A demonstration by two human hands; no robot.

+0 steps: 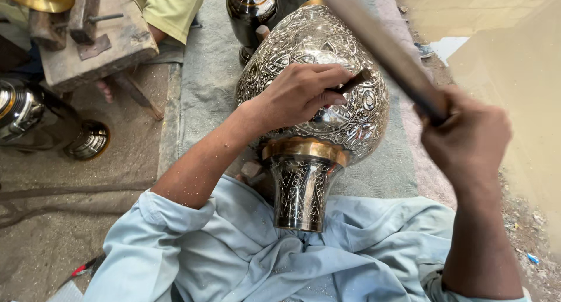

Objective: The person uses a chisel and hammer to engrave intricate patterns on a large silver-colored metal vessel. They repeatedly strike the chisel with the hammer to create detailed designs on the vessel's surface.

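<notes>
Lying across the lap, an engraved metal vase meets a chisel pinched in the left hand, while the right hand clenches a raised stick just right.

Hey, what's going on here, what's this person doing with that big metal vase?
A person is working on a large engraved metal vase lying on its side across their lap, its neck toward them. The left hand presses a small dark chisel against the patterned belly. The right hand grips a wooden stick, raised above the chisel. A second dark vase stands behind on the grey mat, and another person's sleeve shows at top left.
</notes>
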